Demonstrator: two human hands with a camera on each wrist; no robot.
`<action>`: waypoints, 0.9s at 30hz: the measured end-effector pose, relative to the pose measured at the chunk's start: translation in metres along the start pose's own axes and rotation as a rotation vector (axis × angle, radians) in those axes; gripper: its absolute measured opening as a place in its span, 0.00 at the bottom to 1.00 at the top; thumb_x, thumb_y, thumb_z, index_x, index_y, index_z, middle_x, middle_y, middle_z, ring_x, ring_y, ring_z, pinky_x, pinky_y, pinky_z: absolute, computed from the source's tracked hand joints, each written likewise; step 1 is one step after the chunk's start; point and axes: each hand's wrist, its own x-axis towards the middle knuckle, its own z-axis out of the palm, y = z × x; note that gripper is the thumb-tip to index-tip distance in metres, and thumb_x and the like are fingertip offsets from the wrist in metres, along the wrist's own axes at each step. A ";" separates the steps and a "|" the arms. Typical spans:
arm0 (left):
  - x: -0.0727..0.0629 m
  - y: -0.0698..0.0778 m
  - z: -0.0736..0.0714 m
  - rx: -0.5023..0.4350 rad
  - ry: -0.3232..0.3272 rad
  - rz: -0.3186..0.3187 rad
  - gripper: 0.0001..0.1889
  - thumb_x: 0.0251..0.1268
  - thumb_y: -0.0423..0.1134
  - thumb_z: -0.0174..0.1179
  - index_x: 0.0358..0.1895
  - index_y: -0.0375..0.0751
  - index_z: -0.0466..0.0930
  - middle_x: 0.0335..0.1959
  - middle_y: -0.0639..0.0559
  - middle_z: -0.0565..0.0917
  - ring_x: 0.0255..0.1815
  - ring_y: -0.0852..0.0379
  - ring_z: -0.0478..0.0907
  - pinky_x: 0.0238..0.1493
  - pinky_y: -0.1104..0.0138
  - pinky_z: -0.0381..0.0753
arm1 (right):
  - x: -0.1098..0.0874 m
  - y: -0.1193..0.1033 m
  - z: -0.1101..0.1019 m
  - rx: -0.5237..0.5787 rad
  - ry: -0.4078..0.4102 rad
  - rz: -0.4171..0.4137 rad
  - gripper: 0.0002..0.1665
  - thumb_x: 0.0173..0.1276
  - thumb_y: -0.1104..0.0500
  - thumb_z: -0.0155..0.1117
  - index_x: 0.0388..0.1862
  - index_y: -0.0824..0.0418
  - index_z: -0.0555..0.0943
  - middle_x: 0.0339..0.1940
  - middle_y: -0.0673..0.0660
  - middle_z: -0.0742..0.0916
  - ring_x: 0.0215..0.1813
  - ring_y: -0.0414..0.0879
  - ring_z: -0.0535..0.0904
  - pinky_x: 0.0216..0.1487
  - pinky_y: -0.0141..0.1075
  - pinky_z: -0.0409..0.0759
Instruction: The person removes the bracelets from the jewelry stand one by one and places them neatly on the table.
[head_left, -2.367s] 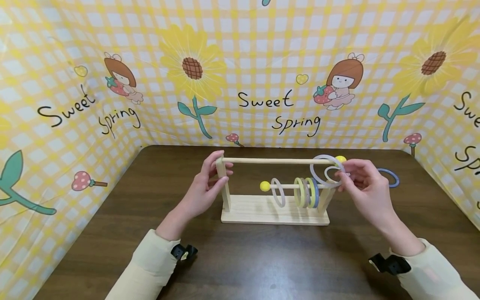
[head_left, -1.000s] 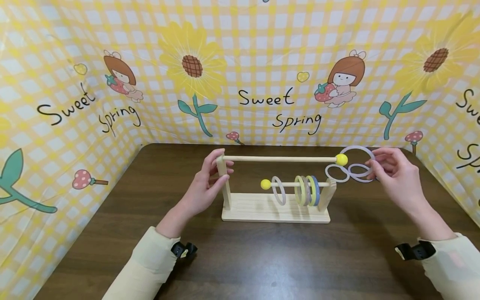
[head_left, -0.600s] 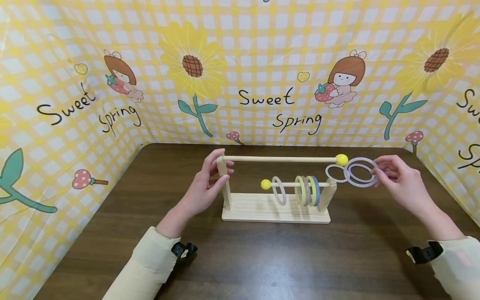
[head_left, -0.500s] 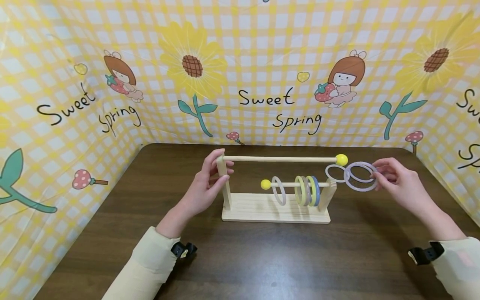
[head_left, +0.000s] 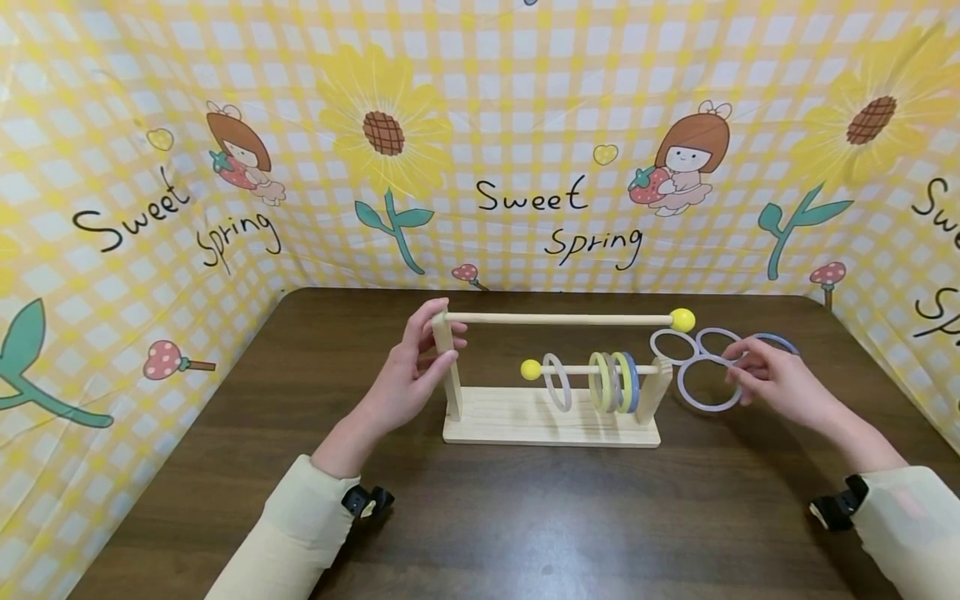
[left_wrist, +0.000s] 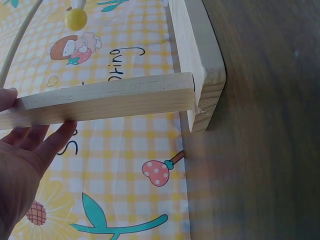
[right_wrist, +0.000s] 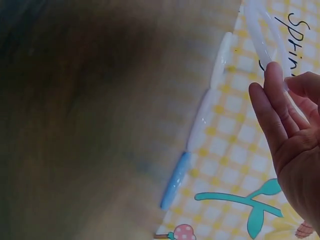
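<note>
A wooden ring stand has a flat base (head_left: 551,427), an upper rod (head_left: 555,319) and a lower rod (head_left: 581,370), each rod tipped with a yellow ball. My left hand (head_left: 408,375) grips the left post (left_wrist: 135,95), thumb on one side and fingers on the other. Right of the stand, my right hand (head_left: 772,383) pinches a pale lavender ring (head_left: 708,408) between thumb and fingers; the right wrist view shows this ring (right_wrist: 256,35) above the fingertips. On the lower rod hang a whitish ring (head_left: 567,401), yellow and greyish rings, and a blue ring (head_left: 635,387). The upper rod bears no ring.
On the table behind the held ring lie a white ring (head_left: 673,332), a lavender ring (head_left: 718,330) and a blue ring (head_left: 783,340), partly hidden by my right hand. A checked cloth (head_left: 525,125) walls the dark table (head_left: 480,517) at back and sides.
My right hand has carried the lavender ring from the upper rod's ball end off to the right, then down and nearer to me. My left hand has stayed on the post.
</note>
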 end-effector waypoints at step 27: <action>0.000 -0.001 0.000 0.018 0.003 0.006 0.34 0.69 0.23 0.53 0.71 0.50 0.50 0.55 0.41 0.76 0.53 0.43 0.79 0.46 0.44 0.79 | 0.025 0.016 0.017 -0.099 -0.185 0.127 0.11 0.63 0.73 0.63 0.44 0.69 0.75 0.25 0.53 0.81 0.20 0.43 0.76 0.22 0.34 0.75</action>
